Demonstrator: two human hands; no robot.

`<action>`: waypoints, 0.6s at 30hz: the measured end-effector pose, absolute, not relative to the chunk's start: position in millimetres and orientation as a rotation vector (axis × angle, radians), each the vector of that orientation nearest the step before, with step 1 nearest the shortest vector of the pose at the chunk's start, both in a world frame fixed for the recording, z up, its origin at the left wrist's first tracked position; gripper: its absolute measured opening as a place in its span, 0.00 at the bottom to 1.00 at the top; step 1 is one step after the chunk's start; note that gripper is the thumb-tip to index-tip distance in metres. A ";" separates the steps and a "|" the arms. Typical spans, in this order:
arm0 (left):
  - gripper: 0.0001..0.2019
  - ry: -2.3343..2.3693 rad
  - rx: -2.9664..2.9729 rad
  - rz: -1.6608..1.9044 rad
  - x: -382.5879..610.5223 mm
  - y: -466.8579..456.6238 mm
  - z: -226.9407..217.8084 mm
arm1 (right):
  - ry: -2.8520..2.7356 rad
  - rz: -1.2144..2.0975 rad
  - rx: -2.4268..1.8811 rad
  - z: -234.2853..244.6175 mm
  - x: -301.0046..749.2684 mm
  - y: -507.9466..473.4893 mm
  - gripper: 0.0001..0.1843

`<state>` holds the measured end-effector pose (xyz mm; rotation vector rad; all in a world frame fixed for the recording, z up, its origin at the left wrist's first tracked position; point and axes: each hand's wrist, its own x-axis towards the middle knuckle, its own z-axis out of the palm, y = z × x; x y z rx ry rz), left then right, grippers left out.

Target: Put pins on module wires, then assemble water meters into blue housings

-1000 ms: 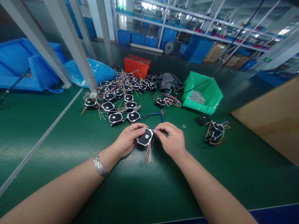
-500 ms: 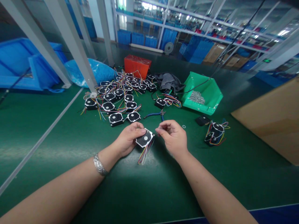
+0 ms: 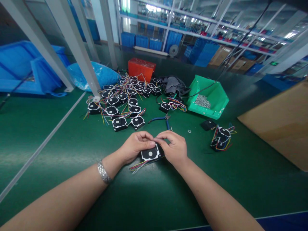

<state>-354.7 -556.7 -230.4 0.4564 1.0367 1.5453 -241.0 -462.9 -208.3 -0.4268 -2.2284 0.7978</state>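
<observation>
A small black square motor (image 3: 150, 154) with a white-edged face and a round white hub sits between both my hands, just above the green table (image 3: 60, 141). My left hand (image 3: 134, 146) curls round its left side, fingers closed over the top edge. My right hand (image 3: 174, 148) grips its right side, thumb and fingertips pinched at the top edge where they meet the left fingers. Coloured wires (image 3: 138, 166) trail from the motor to the lower left. A silver bracelet (image 3: 103, 172) is on my left wrist.
Beyond my hands lie a pile of several like motors (image 3: 122, 96) with coloured wires, blue-handled pliers (image 3: 160, 119), a green bin of screws (image 3: 208, 98), an orange box (image 3: 141, 67), a dark cloth (image 3: 173, 84), two more motors (image 3: 221, 137) right, a small washer (image 3: 189, 131), a cardboard box (image 3: 279, 122).
The motor has been turned and lowered, so its wires now trail left instead of hanging down. My right hand has closed in onto the motor's top edge beside the left fingers.
</observation>
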 end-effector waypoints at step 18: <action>0.10 1.837 0.989 1.405 -365.5 -553.3 -237.5 | -2.310 0.586 -0.459 -223.2 -237.8 -424.3 0.11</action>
